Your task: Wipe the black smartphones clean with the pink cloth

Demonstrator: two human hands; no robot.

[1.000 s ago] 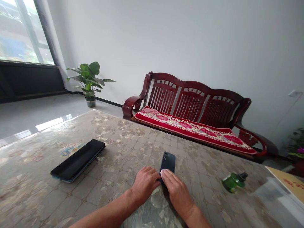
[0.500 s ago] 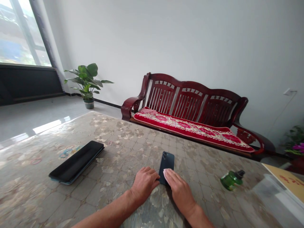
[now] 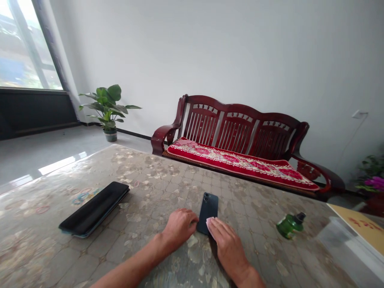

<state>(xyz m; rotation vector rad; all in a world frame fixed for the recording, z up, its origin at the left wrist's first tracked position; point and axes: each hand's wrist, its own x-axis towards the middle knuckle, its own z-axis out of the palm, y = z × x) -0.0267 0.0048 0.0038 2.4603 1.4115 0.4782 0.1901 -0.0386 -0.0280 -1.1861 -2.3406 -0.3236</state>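
A dark blue smartphone (image 3: 209,206) lies back up on the patterned tablecloth, its camera lenses at the far end. My left hand (image 3: 181,226) rests beside it, fingers curled and their tips holding its lower left edge. Under the fingers of my right hand (image 3: 225,241) is a small pale pink cloth or tissue (image 3: 209,221), pressed against the lower part of the phone's back. Most of that cloth is hidden beneath the fingers.
At left lies a black tablet-like slab (image 3: 95,208), with several rubber bands (image 3: 81,197) behind it. A green bottle (image 3: 289,226) with a black cap stands at right, near a yellow printed box (image 3: 358,224). Beyond the table (image 3: 144,256) is a wooden bench (image 3: 237,128).
My right hand with the pale cloth has slid slightly toward the phone's near end. The left hand stays at the phone's edge. The whole view has shifted a little.
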